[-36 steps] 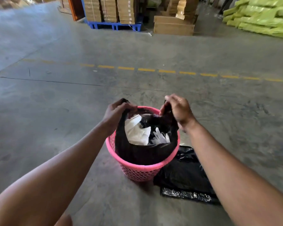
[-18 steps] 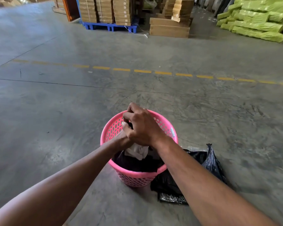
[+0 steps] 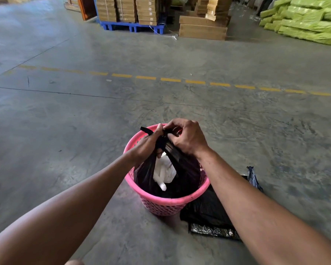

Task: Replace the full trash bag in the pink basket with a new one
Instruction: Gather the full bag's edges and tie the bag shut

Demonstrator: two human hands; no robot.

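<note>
1. Compared with half a second ago, both hands have lifted a little and the black plastic trash bag (image 3: 182,176) in the basket is now pulled up, so its two gathered ends meet above the opening.
2. Left hand (image 3: 148,144) is closed around one twisted black end of the bag, whose tip sticks out to the left above the rim.
3. Right hand (image 3: 187,137) is closed on the other end, and its fingers touch those of the left hand.
4. White crumpled paper waste (image 3: 164,172) shows through the gap between the two stretched sides of the bag.
5. The bag sits inside the round pink plastic basket with holes (image 3: 161,204), which stands on the grey concrete floor (image 3: 65,131).
6. A flat folded black plastic bag (image 3: 208,213) lies on the floor, touching the basket on its right side.
</note>
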